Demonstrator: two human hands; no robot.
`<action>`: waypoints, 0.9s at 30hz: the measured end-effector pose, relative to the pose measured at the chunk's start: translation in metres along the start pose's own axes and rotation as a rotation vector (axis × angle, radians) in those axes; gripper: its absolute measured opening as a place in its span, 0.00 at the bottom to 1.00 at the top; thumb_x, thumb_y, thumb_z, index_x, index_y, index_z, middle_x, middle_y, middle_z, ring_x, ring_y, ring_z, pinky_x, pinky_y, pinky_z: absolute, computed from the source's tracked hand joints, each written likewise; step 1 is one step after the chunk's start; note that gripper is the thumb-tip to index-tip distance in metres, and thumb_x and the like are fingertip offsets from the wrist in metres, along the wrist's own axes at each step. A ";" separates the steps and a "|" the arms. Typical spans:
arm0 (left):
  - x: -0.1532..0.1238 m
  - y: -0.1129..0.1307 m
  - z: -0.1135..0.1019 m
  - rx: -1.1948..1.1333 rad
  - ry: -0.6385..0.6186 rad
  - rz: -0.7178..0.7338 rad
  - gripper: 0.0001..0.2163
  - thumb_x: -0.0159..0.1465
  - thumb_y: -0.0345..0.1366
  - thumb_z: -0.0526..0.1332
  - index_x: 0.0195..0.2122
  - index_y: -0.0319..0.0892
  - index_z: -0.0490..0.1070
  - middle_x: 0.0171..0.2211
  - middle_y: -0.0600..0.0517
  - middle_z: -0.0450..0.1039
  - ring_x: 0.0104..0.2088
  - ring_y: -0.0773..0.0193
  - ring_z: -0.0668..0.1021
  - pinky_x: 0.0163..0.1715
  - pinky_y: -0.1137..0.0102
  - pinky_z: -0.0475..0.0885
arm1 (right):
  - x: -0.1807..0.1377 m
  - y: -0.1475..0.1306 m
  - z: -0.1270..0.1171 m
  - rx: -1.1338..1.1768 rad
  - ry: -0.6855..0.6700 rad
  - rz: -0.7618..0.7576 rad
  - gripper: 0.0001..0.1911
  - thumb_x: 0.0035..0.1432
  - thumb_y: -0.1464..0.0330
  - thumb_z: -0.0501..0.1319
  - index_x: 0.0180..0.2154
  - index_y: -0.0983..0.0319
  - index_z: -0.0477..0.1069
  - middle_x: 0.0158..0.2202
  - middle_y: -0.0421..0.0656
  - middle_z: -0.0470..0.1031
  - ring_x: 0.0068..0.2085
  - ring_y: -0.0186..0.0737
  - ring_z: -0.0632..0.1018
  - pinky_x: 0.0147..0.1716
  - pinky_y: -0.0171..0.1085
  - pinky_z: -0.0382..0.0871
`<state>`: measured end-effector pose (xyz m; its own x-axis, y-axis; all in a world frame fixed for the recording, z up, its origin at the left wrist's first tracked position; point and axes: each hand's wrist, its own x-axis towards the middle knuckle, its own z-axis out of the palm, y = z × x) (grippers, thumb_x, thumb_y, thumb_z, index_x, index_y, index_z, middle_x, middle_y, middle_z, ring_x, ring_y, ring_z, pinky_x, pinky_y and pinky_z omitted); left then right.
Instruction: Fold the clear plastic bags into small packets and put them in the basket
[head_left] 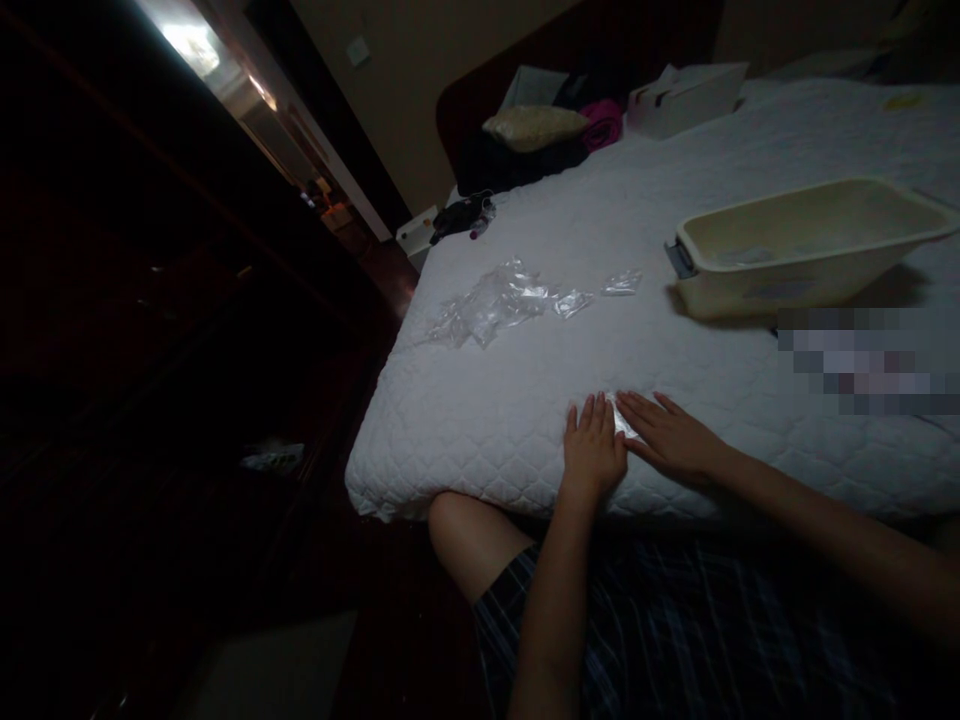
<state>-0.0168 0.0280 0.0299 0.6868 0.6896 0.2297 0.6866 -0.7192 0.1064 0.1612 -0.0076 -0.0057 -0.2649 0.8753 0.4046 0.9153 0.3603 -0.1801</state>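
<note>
My left hand (pixel 592 448) lies flat on the white quilted mattress (pixel 510 400), fingers stretched out and close together. My right hand (pixel 670 435) lies flat beside it, fingers pointing left. Both press on a small clear plastic bag (pixel 622 420), of which only a sliver shows between them. Farther up the mattress lies a loose pile of clear plastic bags (pixel 491 305), with two single bags (pixel 574 302) (pixel 622 283) to its right.
A cream plastic tub (pixel 810 245) stands on the mattress at the right. Dark clothes, a beige cushion (pixel 534 125) and a white box (pixel 686 97) sit at the bed's head. The mattress corner (pixel 367 480) is at my left knee; the floor to the left is dark.
</note>
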 end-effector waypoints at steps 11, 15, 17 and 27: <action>-0.001 0.000 -0.003 0.000 -0.008 -0.004 0.25 0.70 0.42 0.42 0.66 0.39 0.52 0.68 0.48 0.52 0.68 0.58 0.53 0.67 0.54 0.51 | -0.005 0.008 -0.002 0.010 -0.040 -0.045 0.36 0.63 0.52 0.51 0.67 0.59 0.50 0.66 0.50 0.57 0.64 0.49 0.62 0.62 0.53 0.55; -0.001 -0.001 -0.006 0.009 -0.057 0.003 0.25 0.71 0.43 0.40 0.66 0.37 0.51 0.68 0.48 0.51 0.69 0.58 0.52 0.67 0.55 0.50 | -0.006 0.012 -0.003 -0.012 -0.098 -0.050 0.37 0.64 0.52 0.49 0.68 0.60 0.45 0.66 0.51 0.54 0.65 0.49 0.60 0.63 0.53 0.54; -0.001 -0.001 -0.008 0.013 -0.081 0.011 0.26 0.71 0.43 0.39 0.66 0.37 0.51 0.68 0.48 0.51 0.69 0.58 0.52 0.67 0.55 0.49 | -0.007 0.013 -0.003 -0.005 -0.122 -0.043 0.37 0.65 0.52 0.48 0.69 0.59 0.43 0.67 0.49 0.53 0.65 0.49 0.59 0.63 0.53 0.53; 0.000 -0.003 -0.007 -0.042 -0.077 0.008 0.26 0.71 0.44 0.39 0.66 0.36 0.53 0.67 0.47 0.53 0.68 0.57 0.53 0.67 0.54 0.48 | -0.012 0.015 0.001 -0.031 -0.048 -0.024 0.36 0.64 0.55 0.50 0.68 0.62 0.45 0.66 0.52 0.54 0.65 0.49 0.60 0.63 0.52 0.53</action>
<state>-0.0207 0.0292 0.0362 0.7096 0.6871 0.1560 0.6715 -0.7265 0.1456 0.1775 -0.0124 -0.0137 -0.3004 0.8813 0.3648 0.9172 0.3719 -0.1431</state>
